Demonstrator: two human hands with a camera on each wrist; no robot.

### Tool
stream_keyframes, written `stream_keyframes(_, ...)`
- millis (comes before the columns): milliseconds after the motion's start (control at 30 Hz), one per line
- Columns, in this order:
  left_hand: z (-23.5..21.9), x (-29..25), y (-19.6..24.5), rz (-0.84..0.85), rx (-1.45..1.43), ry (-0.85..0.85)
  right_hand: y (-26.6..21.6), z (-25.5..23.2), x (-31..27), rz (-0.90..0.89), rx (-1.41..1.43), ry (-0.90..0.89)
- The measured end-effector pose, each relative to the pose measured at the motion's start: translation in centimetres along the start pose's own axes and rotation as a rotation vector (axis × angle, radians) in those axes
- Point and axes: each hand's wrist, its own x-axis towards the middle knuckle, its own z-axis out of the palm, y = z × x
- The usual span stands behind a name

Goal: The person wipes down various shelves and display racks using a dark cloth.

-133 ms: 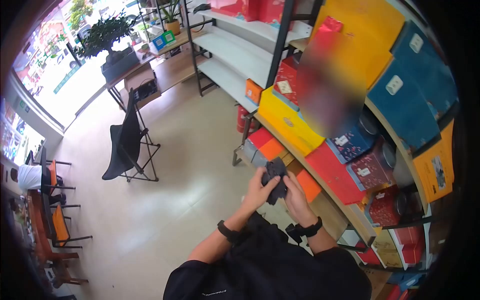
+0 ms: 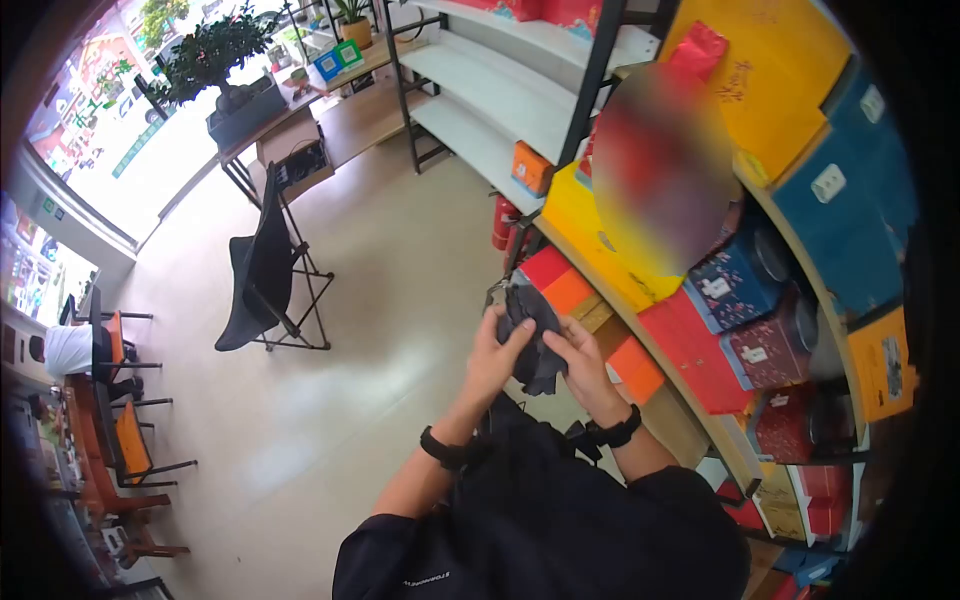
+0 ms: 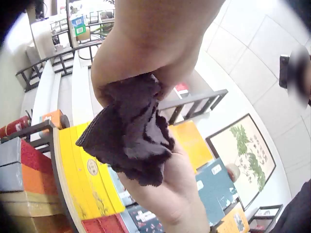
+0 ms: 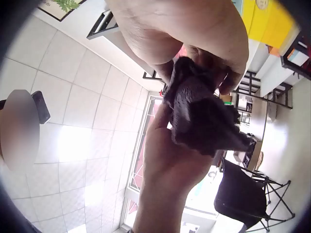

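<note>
A crumpled dark grey cloth (image 2: pixel 538 345) with wavy edges is held up in front of the person's chest. My left hand (image 2: pixel 492 352) grips its left side, thumb lying over the fabric. On the other side my right hand (image 2: pixel 588 372) pinches the cloth near its right edge with thumb and fingers. In the left wrist view the cloth (image 3: pixel 129 133) hangs in loose folds below the left hand (image 3: pixel 150 53), one border looking ribbed. From the right wrist, the bunched cloth (image 4: pixel 199 114) hides some fingertips.
Shelving with yellow boxes (image 2: pixel 610 245), red boxes (image 2: pixel 690 345) and blue boxes (image 2: pixel 840 190) stands close on the right. A black folding chair (image 2: pixel 262 280) is on the floor to the left. White shelves (image 2: pixel 495 90) stand ahead; a seated person (image 2: pixel 72 350) is at far left.
The hands have moved slightly up and left in the head view and stand farther apart. Between them the cloth looks more spread out. The head view has shifted a little.
</note>
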Motion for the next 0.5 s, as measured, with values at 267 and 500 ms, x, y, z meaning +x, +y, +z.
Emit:
stream_keyframes(267,-4.2,7.8,-5.4,-0.320,-0.354,0.066,3.3,-3.2,10.2,0.094,-0.263,0.149)
stream_keyframes(500,-10.0,19.8,-3.8,-0.247,-0.159,0.058,4.8,0.7,24.0,0.190,-0.075,-0.213)
